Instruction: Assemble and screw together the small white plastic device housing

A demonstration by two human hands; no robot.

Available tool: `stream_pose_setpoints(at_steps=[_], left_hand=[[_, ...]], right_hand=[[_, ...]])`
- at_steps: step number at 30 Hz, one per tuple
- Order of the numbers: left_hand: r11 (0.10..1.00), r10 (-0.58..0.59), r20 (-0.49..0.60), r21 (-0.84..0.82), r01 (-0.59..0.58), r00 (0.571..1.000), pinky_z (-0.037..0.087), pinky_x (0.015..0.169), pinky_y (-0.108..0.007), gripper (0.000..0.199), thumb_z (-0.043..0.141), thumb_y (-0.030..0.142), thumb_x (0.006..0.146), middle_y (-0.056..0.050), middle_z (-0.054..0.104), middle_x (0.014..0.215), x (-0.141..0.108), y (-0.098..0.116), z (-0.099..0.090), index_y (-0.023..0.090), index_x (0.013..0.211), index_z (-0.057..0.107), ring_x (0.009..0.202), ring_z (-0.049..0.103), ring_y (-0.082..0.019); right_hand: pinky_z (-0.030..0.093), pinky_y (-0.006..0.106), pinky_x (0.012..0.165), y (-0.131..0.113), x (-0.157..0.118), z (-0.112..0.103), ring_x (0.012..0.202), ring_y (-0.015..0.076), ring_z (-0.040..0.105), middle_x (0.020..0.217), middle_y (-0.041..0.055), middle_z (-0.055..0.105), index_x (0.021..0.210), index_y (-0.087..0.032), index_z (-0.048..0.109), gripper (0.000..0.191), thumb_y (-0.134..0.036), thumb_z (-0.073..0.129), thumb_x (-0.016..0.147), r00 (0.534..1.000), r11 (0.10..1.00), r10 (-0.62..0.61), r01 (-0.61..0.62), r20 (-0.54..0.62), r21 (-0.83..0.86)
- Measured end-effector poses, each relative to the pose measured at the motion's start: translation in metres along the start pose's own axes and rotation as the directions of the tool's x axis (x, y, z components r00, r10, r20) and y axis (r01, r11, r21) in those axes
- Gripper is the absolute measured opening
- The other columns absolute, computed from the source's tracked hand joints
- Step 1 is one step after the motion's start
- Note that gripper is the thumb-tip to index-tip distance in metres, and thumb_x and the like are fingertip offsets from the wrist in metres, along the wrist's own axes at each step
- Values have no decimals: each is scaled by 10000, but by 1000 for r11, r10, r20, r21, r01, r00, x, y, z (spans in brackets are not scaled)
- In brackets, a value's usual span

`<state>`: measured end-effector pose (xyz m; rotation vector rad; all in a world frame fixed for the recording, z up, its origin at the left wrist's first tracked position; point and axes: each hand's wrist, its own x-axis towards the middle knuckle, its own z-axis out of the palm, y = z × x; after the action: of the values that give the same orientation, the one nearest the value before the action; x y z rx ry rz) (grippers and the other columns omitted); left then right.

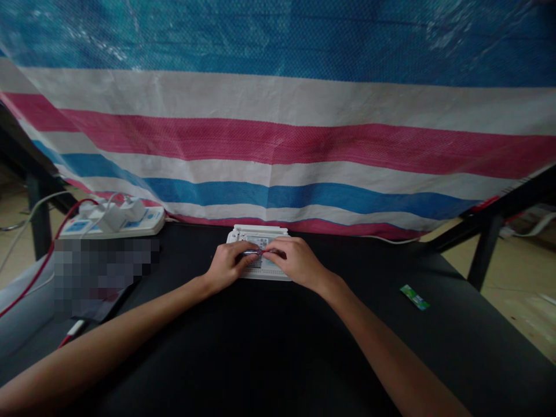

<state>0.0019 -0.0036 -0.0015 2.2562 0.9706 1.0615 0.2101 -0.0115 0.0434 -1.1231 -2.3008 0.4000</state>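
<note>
Both hands meet over a white perforated tray (260, 230) on the black table. My left hand (226, 263) pinches one end of a thin, shiny, pen-like tool (251, 252) between thumb and forefinger. My right hand (300, 263) has its fingertips closed on a small reddish piece (266, 251) at the tool's other end. Whether the two are one object or separate parts is too small to tell. The fingers and palms cover part of the tray, which has small items and rows of holes on its surface.
A white power strip (150, 220) with plugs lies at the back left. Before it is a dark, partly pixelated device (104, 304) with a red cable. A green packet (414, 297) lies right. A striped sheet (269, 139) hangs behind the table.
</note>
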Motion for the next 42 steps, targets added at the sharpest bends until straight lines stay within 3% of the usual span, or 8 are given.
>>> stream_pose_setpoints(at_steps=[19,42], left_hand=[[1000,7,2,-5,-7,1000,512,794,-300,228,537,333,939,-51,740,958,1,2,0,182,1001,695,879,694,-202],[1000,-19,-13,-11,18,1000,527,829,-333,239,550,343,929,-71,744,976,0,-1,-1,174,1007,699,891,699,-211]], right_hand=[[444,274,706,-1,0,-3,749,159,639,819,44,719,858,-156,724,98,-208,643,881,999,1000,1,0,34,-28],[454,280,725,6,-1,-4,766,162,646,846,45,727,866,-174,722,96,-207,634,885,999,999,-40,40,-5,-22]])
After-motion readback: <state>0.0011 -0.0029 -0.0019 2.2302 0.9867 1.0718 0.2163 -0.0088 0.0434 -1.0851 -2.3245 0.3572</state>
